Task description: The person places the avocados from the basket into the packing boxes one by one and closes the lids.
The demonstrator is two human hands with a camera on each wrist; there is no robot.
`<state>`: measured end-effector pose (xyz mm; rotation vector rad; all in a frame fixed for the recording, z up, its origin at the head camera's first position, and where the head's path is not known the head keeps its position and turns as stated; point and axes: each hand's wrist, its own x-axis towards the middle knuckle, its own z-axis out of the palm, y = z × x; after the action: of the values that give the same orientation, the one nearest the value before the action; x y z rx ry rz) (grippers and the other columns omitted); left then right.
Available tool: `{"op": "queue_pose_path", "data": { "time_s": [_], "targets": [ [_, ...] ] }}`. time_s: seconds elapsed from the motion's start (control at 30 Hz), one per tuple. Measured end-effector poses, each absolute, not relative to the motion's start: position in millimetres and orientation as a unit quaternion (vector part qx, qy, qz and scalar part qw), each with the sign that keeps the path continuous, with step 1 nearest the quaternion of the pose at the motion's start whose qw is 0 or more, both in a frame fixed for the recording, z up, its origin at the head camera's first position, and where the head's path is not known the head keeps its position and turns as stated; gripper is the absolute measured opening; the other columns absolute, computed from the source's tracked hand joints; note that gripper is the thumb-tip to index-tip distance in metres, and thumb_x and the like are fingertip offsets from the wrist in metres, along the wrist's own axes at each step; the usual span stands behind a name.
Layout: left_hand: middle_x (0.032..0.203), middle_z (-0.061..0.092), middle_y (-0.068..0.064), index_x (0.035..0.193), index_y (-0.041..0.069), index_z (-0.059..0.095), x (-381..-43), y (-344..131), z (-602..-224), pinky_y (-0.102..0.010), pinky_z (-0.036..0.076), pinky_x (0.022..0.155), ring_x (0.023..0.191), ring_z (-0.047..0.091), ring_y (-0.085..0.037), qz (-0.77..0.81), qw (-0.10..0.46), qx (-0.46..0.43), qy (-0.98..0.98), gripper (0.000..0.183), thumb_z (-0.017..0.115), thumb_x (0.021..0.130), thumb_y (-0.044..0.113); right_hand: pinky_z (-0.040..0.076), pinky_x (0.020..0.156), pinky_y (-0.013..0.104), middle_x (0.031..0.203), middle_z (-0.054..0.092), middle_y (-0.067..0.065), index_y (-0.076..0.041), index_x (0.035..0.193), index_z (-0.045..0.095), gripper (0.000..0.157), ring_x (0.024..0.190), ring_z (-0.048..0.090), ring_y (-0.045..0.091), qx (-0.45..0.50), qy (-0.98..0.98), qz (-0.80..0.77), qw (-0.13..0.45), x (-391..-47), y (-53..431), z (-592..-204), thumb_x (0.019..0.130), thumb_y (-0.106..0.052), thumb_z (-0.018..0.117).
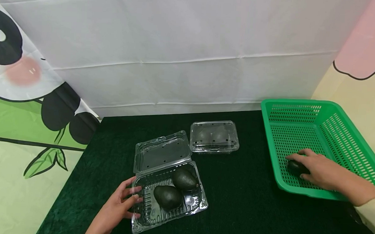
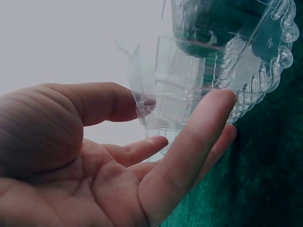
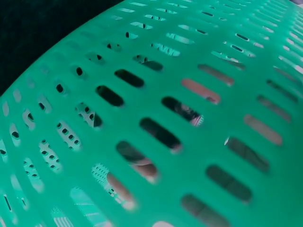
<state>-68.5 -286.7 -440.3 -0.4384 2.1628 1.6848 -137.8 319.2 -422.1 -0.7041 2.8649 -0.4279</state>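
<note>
My right hand point(image 1: 322, 170) grips a dark avocado point(image 1: 296, 167) inside the green plastic basket point(image 1: 271, 144), its fingers over the fruit. In the right wrist view, the slotted basket wall point(image 3: 156, 109) covers most of the hand and avocado. My left hand point(image 1: 117, 202) touches the left side of an open clear plastic clamshell box point(image 1: 150, 217), fingers spread along its edge. The left wrist view shows the left hand point(image 2: 118, 161) with thumb and fingers about the clear side wall point(image 2: 175, 90). Two avocados, one front point(image 1: 168, 197) and one behind point(image 1: 184, 179), lie in the box.
A closed clear clamshell box point(image 1: 214, 137) with rounded shapes inside stands behind the open one. The open box's lid point(image 1: 163, 152) leans back toward it. Dark green cloth point(image 1: 234, 201) covers the table. A white cloth wall point(image 1: 177, 54) rises at the back, printed cloth at the sides.
</note>
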Motion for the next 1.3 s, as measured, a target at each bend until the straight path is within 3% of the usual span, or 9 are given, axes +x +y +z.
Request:
{"op": "queue_pose_path", "data": {
  "time_s": [0.4,0.7,0.93,1.3],
  "targets": [
    [0.15,0.041,-0.033,0.16,0.015,0.024,-68,-288,-441,-0.054,0.062,0.07,0.117,0.062,-0.041,0.599,0.182,-0.152,0.765,0.06,0.048,0.107,0.002,0.056,0.075,0.058,0.12,0.058,0.025,-0.005,0.137,0.059,0.063,0.095,0.063,0.039,-0.24,0.96,-0.128,0.064,-136,318,-418,0.08,-0.008,0.084],
    [0.15,0.041,-0.034,0.16,0.015,0.023,-68,-288,-440,-0.055,0.062,0.071,0.118,0.061,-0.042,0.6,0.185,-0.152,0.763,0.06,0.048,0.107,0.002,0.056,0.069,0.051,0.121,0.056,0.028,-0.005,0.14,0.057,0.062,0.092,0.062,0.04,-0.222,0.968,-0.11,0.033,-140,322,-399,0.083,-0.003,0.083],
    [0.151,0.04,-0.033,0.16,0.016,0.022,-68,-288,-440,-0.055,0.062,0.071,0.12,0.06,-0.043,0.605,0.186,-0.152,0.759,0.06,0.048,0.107,0.003,0.054,0.07,0.058,0.121,0.055,0.031,-0.007,0.139,0.058,0.063,0.094,0.061,0.044,-0.225,0.97,-0.097,-0.004,-139,320,-382,0.082,-0.004,0.084],
    [0.151,0.038,-0.035,0.161,0.013,0.02,-68,-288,-439,-0.055,0.062,0.073,0.122,0.059,-0.044,0.604,0.191,-0.145,0.76,0.059,0.046,0.108,0.004,0.053,0.073,0.055,0.125,0.057,0.024,-0.014,0.142,0.058,0.068,0.098,0.061,0.041,-0.256,0.96,-0.096,-0.063,-132,304,-360,0.081,-0.004,0.086]
  ]
}}
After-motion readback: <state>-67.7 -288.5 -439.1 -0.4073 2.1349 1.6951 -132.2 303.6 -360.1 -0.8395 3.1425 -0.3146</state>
